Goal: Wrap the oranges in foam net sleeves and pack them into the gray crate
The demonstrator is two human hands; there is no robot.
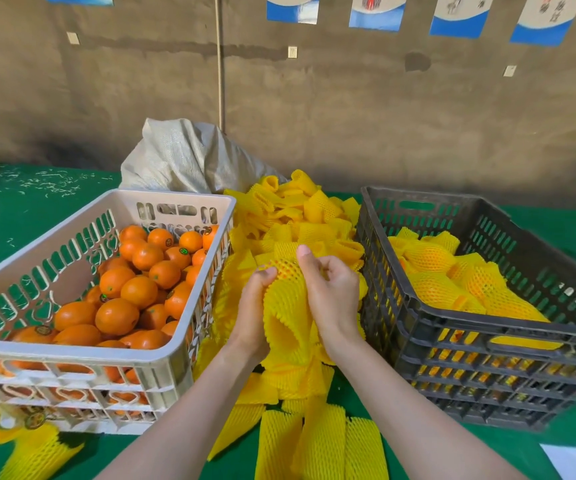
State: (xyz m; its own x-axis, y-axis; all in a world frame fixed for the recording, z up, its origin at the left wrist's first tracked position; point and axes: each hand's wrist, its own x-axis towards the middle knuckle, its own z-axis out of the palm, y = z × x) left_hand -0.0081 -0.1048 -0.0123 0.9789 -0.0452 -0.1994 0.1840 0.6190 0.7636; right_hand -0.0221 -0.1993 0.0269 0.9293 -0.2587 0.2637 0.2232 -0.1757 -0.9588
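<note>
Yellow mesh fills the space between the two hands: a foam net sleeve (286,317) is held up over the green cover (20,209) of the table, its loose lower end hanging down towards the wrists. The left hand (255,306) grips the sleeve's left side with curled fingers, the thumb pressed into the netting near the top. The right hand (331,292) pinches the sleeve's right side; its index finger points up along the mesh while the other fingers are curled in. Between the fingertips of both hands the netting is stretched tight, and an orange (284,269) shows through it there.

Just to the right of the right hand stands the gray crate (452,320), its near rim beside that wrist. Wrapped oranges (431,259) lie inside it, covering the bottom. To the left of the left hand a pale crate (162,355) holds loose oranges (117,317), several with small round stickers.

Beyond both hands, between the two crates, lies a heap of sleeves (300,216), and behind that a woven sack (189,157) leans near the wall. Under the forearms more flat sleeves (324,441) are spread on the cover
</note>
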